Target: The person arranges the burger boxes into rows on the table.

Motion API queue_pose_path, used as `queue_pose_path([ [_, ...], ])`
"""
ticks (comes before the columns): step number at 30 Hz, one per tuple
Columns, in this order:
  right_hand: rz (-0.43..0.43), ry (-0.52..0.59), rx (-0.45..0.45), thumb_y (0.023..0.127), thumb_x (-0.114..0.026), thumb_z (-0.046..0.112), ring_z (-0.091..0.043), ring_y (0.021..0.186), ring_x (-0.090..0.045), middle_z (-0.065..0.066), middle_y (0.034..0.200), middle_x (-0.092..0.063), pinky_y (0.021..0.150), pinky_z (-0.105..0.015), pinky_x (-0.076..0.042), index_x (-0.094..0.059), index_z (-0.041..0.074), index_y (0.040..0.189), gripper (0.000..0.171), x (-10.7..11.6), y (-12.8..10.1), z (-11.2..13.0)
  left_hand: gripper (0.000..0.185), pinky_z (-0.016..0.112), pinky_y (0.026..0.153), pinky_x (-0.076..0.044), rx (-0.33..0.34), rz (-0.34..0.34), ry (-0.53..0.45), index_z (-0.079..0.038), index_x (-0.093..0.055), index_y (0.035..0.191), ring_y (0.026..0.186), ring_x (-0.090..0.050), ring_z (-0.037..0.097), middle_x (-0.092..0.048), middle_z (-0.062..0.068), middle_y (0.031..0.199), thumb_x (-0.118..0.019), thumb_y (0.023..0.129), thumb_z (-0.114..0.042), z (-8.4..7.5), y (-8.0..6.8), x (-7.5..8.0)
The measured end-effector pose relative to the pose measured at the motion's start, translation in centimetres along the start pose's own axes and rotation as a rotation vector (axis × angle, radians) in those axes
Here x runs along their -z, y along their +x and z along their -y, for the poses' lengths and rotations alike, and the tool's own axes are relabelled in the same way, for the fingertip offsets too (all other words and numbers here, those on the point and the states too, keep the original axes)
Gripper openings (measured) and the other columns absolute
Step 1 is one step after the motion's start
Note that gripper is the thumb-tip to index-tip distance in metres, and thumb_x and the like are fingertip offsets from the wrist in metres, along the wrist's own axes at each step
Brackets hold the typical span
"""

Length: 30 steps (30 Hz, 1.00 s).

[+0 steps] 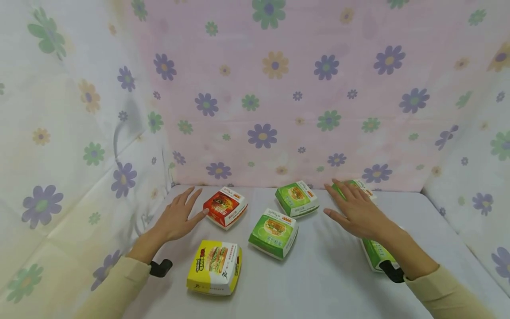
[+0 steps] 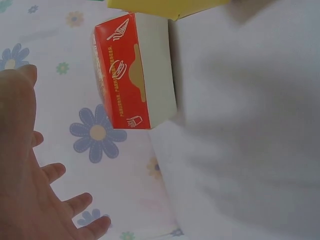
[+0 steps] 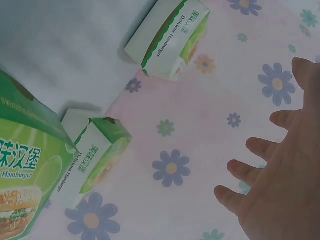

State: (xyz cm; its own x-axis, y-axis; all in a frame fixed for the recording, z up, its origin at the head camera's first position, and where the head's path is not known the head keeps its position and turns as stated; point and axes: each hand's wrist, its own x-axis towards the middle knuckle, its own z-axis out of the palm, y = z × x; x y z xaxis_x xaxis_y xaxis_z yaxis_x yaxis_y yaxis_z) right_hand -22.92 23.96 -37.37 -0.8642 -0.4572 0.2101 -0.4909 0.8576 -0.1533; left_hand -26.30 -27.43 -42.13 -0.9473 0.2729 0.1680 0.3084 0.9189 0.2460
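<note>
A square red-and-white cardboard box (image 1: 225, 207) lies beside the empty, spread left hand (image 1: 177, 219); right of that box are green-and-white cardboard boxes (image 1: 274, 232) and the empty, spread right hand (image 1: 364, 216). Likely light, crushable: grip opposite sides.

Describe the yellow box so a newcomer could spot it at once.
On the pale table, look in the head view at the near part, left of centre. There, nearer the camera than the red box, sits a yellow-and-white box with a burger printed on its top. It is the only yellow one; the other boxes are red or green.
</note>
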Motion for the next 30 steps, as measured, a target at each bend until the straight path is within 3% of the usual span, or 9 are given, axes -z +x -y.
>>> queue_pose_path([
  [6, -0.01, 0.031, -0.003, 0.106, -0.051, 0.046, -0.047, 0.15, -0.022, -0.022, 0.166, -0.022, 0.118, -0.069, -0.017, -0.025, 0.007, 0.162, 0.073, -0.4, 0.4, 0.5, 0.081, 0.079, 0.107, -0.027, 0.005, -0.003, -0.049, -0.012, -0.019, 0.165, 0.145, -0.026, 0.052, -0.018, 0.02, 0.167, -0.046, 0.104, -0.059, 0.1, 0.1, -0.1],
  [13, 0.006, 0.069, 0.007, 0.106, -0.054, 0.044, -0.049, 0.145, -0.033, -0.022, 0.164, -0.029, 0.113, -0.071, -0.028, -0.026, 0.005, 0.161, 0.073, -0.7, 1.0, 1.1, 0.079, 0.077, 0.107, -0.03, 0.003, 0.016, -0.162, -0.01, -0.019, 0.164, 0.145, -0.027, 0.054, -0.021, 0.025, 0.165, -0.048, 0.105, -0.053, 0.0, 0.3, 0.1],
  [26, 0.024, 0.158, 0.006, 0.106, -0.055, 0.041, -0.045, 0.142, -0.041, -0.021, 0.159, -0.038, 0.11, -0.066, -0.037, -0.033, 0.006, 0.159, 0.067, -1.9, 2.6, 3.0, 0.083, 0.07, 0.114, -0.028, 0.006, 0.052, -0.353, -0.001, -0.022, 0.161, 0.147, -0.027, 0.051, -0.025, 0.029, 0.162, -0.059, 0.103, -0.047, 0.6, 1.1, -0.4],
  [30, 0.044, 0.19, -0.017, 0.105, -0.057, 0.04, -0.045, 0.143, -0.04, -0.022, 0.16, -0.037, 0.111, -0.065, -0.037, -0.034, 0.006, 0.159, 0.068, -2.2, 3.3, 3.7, 0.082, 0.07, 0.11, -0.034, 0.017, 0.058, -0.382, -0.001, -0.022, 0.16, 0.142, -0.034, 0.053, -0.027, 0.03, 0.16, -0.06, 0.103, -0.045, 0.5, 1.1, -0.3],
])
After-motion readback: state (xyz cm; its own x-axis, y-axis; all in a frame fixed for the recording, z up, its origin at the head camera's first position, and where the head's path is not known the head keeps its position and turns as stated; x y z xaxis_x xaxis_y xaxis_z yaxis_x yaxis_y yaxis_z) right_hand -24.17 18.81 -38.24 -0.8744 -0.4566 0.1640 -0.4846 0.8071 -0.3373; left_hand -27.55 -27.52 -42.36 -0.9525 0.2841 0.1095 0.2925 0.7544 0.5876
